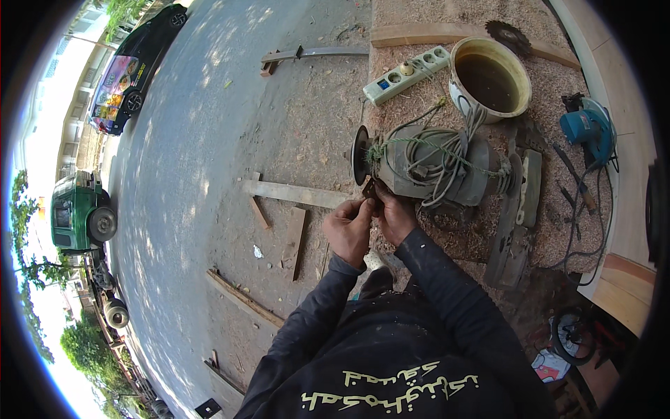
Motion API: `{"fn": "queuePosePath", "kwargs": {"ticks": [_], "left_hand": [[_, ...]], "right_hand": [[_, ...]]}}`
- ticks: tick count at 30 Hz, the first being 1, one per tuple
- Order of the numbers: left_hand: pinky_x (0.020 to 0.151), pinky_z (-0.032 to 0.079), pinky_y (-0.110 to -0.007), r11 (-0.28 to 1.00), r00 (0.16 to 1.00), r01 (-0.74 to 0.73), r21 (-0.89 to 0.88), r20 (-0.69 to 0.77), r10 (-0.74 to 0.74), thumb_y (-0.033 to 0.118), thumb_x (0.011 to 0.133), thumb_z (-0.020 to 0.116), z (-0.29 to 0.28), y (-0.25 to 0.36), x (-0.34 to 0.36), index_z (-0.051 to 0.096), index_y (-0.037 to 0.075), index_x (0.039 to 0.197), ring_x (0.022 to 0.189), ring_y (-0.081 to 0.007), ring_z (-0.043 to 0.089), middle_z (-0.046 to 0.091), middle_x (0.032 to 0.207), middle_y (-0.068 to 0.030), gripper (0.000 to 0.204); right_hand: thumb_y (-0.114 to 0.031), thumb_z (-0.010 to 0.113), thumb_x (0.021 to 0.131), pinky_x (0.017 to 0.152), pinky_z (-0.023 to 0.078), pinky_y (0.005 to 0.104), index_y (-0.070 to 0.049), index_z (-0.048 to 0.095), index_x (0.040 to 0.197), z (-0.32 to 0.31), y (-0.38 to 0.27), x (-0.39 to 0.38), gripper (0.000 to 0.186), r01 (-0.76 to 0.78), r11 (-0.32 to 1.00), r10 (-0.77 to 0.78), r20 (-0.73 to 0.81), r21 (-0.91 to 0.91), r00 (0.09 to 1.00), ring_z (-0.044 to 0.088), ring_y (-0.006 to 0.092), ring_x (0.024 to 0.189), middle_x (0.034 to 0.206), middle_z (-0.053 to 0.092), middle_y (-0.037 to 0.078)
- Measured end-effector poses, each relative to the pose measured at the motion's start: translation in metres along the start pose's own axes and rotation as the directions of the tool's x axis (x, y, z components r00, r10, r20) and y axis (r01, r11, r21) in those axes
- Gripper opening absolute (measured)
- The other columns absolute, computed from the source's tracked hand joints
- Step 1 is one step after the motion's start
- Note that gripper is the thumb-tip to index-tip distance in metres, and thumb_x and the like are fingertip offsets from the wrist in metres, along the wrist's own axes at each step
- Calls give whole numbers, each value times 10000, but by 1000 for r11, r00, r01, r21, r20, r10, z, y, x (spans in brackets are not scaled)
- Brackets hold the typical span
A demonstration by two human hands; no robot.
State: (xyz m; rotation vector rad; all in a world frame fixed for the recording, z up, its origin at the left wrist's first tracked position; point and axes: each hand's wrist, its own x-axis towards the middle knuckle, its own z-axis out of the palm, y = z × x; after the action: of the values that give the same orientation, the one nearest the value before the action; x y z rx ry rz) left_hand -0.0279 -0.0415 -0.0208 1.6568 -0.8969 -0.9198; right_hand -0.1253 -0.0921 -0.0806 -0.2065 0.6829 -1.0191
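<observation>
Both hands meet mid-scene, just to the near side of a grey machine (469, 183). Small dark piece (369, 188) sits at the fingertips, near the machine's left-end disc (360, 155); contact with the disc cannot be told. Left hand (349, 234): thumb and forefinger narrow, pinched at the piece. Right hand (395, 218): fingers curled in at the piece, tips partly hidden; exact grip cannot be told.

Machine lies on sawdust-strewn ground, cable (426, 159) looped over its top. Far side: power strip (408, 75) with one plug in; to its right, bucket (459, 96) of murky liquid. Beyond, toothed blade (508, 36) lying over a beam (426, 33). Far right: teal power saw (583, 127).

Left of hands: a pale plank (300, 192) and a wood block (296, 241). Farther left, across the road (174, 209): dark car (136, 70), green truck (73, 213).
</observation>
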Motion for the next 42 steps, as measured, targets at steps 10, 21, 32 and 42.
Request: {"fn": "queuePosePath", "kwargs": {"ticks": [10,21,32,42], "left_hand": [[671,548,-283,996,999,8,87,-52,-3,147,930,746,2,5,9,771,-79,954,714,-107,686,760,767,-103,229],[656,541,-277,997,999,4,72,-34,-1,153,940,761,3,10,13,770,-84,960,715,-91,672,761,767,-100,238],[675,548,-276,999,1000,7,37,-10,-7,141,947,759,2,16,12,768,-92,972,731,-98,679,765,789,-99,235],[597,496,-244,1000,1000,21,10,7,-21,131,964,750,1,17,10,767,-77,997,650,-76,617,746,809,-57,211]], "right_hand": [[-172,608,1062,654,470,269,-76,679,1124,2,9,8,134,52,998,-54,-49,-26,997,623,94,778,977,690,5],[-155,607,1048,667,476,269,-46,686,1093,-8,30,22,142,299,925,-312,-20,-235,950,626,94,779,941,692,15],[-149,625,1030,588,408,274,-70,685,1037,14,9,10,99,67,997,-70,-175,-25,982,568,87,699,895,666,-3],[-163,643,1024,569,401,269,-84,682,1073,13,12,13,102,58,998,-57,-181,0,982,562,85,689,900,667,-5]]}}
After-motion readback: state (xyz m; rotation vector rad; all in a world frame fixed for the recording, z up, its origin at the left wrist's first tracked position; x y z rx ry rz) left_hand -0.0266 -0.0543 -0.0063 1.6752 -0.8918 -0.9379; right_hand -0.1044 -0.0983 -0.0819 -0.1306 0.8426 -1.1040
